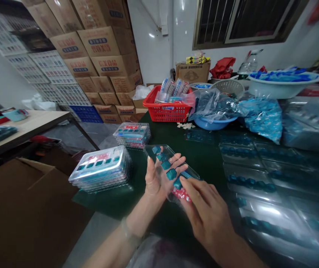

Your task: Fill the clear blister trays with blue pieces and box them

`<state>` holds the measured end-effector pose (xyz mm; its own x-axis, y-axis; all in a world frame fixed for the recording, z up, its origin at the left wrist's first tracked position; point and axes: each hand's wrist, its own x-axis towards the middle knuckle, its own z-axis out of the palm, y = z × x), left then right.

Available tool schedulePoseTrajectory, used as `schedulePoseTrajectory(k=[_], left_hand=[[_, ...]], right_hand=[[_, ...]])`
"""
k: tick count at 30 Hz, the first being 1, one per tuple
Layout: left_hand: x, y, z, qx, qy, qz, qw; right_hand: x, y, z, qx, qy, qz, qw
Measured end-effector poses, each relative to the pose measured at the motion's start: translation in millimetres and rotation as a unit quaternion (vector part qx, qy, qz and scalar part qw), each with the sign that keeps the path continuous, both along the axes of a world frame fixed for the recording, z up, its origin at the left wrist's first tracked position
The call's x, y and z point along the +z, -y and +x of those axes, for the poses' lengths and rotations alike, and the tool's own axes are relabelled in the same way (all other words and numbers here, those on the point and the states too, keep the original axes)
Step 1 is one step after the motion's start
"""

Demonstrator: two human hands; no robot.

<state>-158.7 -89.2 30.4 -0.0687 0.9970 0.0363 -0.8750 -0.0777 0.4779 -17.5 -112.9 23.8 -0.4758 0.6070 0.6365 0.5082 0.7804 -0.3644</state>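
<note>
My left hand (155,182) supports a clear plastic tray (163,148) from below, its thumb at the near left edge and its fingers showing through the plastic. A slanting row of several teal pieces (171,174) lies in the tray. A pink-red patterned bit (180,193) shows at its lower end. My right hand (206,208) is at that end, fingertips pressed on the lowest teal piece (177,183) and thumb low by the pink-red bit. To the left stand a stack of filled clear packs (100,169) and a smaller stack (133,134) behind it.
Several open trays with teal pieces (251,182) cover the right of the green table (114,206). At the back are a red basket (166,113), a blue basin (215,124) and a bag of blue wrapped items (262,117). Cartons (103,44) are piled by the wall.
</note>
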Motion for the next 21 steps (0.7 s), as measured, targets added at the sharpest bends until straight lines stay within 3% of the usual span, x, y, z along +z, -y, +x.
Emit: schedulePoseTrajectory(k=[4,8,12,21], left_hand=[[-2.1,2,2,0.006,-0.001,0.003,1.0],[0.7,3,5,-0.001,-0.016,-0.021,1.0],[4.2,2,12,0.039,0.008,-0.045,0.998],[-2.7,3,15,0.105,0.004,-0.083,0.991]], right_hand=[[15.2,-12,7,0.044,0.052,-0.047,0.997],[31.5,-28,7,0.132,0.109,-0.065,0.983],[35.6,-38,0,0.198,0.112,-0.107,0.968],[19.5,-33,-14,0.156,0.05,-0.187,0.969]])
